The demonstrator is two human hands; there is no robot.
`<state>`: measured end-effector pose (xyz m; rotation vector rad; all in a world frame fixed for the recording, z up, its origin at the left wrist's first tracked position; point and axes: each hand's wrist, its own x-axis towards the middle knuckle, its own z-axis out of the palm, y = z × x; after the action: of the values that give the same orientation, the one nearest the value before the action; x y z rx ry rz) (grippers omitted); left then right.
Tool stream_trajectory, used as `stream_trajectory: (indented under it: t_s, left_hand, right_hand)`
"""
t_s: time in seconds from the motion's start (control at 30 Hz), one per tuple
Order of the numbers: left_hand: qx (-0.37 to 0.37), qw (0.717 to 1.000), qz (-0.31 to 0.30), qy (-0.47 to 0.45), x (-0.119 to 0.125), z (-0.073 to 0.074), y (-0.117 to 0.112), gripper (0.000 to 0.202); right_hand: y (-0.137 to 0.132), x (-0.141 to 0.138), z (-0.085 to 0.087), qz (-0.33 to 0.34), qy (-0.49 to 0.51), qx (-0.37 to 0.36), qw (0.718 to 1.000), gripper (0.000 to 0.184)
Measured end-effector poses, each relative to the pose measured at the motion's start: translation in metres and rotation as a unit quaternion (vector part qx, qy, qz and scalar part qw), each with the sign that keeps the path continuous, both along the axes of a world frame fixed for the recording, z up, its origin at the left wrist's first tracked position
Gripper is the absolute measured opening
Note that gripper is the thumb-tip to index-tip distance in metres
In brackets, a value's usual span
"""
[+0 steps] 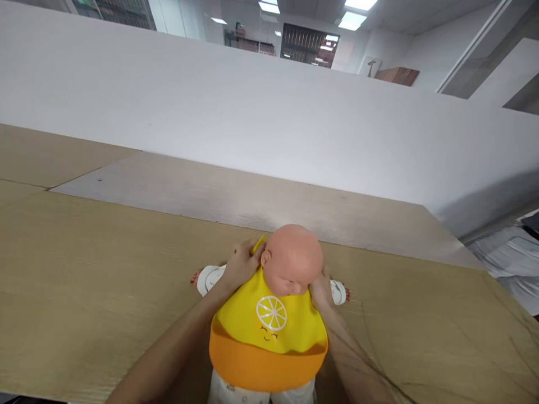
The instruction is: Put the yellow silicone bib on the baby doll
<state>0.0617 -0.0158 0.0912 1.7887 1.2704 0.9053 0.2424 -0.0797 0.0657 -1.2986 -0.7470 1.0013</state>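
A baby doll (295,255) in white printed clothes sits upright on the table, its head tipped forward. Over its chest hangs a yellow bib (236,314) with a lemon-slice print and an orange catch pocket (265,367). My left hand (243,264) is closed on one yellow neck strap (258,244) of the bib, beside the doll's ear. On the other side of the neck is my right hand (322,289); its fingers go behind the doll's head and are hidden, so what they hold does not show. The doll's arms stick out sideways past both my wrists.
The wooden table (105,269) extends to both sides, with a paler board (210,182) along its back. Behind it rises a white partition (252,112) with glass above. Grey-white plastic-looking material (505,252) lies beyond the right end. Thin dark strands cross the lower right.
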Motion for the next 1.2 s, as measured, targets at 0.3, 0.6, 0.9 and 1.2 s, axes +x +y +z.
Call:
stream_trajectory:
  t_s: [0.3, 0.6, 0.9, 1.2]
  left_hand:
    - [0.051, 0.986, 0.034, 0.157, 0.001, -0.052, 0.044, 0.025]
    - [0.01, 0.97, 0.047, 0.24, 0.009, -0.073, 0.07, 0.025]
    - [0.017, 0.954, 0.074, 0.29, 0.017, -0.082, 0.105, 0.028]
    - [0.025, 0.966, 0.072, 0.249, 0.017, -0.093, 0.128, 0.025]
  right_hand:
    - [0.047, -0.006, -0.023, -0.05, -0.014, -0.032, 0.998, 0.026]
    - [0.089, 0.002, -0.054, -0.077, -0.092, 0.001, 0.993, 0.024]
    - [0.131, 0.009, -0.055, -0.066, -0.164, 0.017, 0.984, 0.022]
    - [0.147, 0.014, -0.056, -0.066, -0.26, -0.003, 0.963, 0.028]
